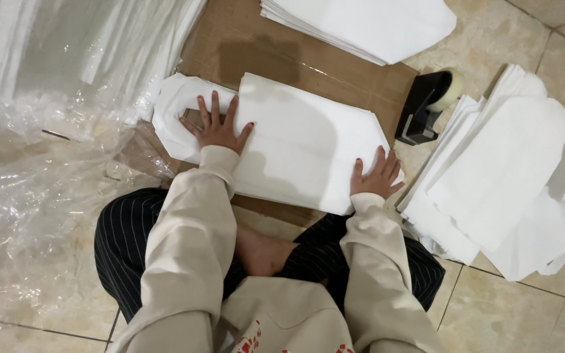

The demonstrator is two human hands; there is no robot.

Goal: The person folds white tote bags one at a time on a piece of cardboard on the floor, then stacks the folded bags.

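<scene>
A stack of white paper bags [308,140] lies on a sheet of cardboard [335,72] on the floor. The left hand [217,127] rests flat on its left end, fingers spread, gripping nothing. The right hand [377,173] presses open-palmed on the stack's lower right corner. A black tape dispenser [426,108] stands just beside.

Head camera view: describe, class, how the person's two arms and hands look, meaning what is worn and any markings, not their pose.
Both arms wear long, loose beige sleeves with ribbed cuffs at the wrists. The left hand and right hand are bare: no gloves, and no rings or watch visible. The fingernails show dark red polish. The sleeves themselves are plain, with soft folds in the cloth and no printing on them.
</scene>
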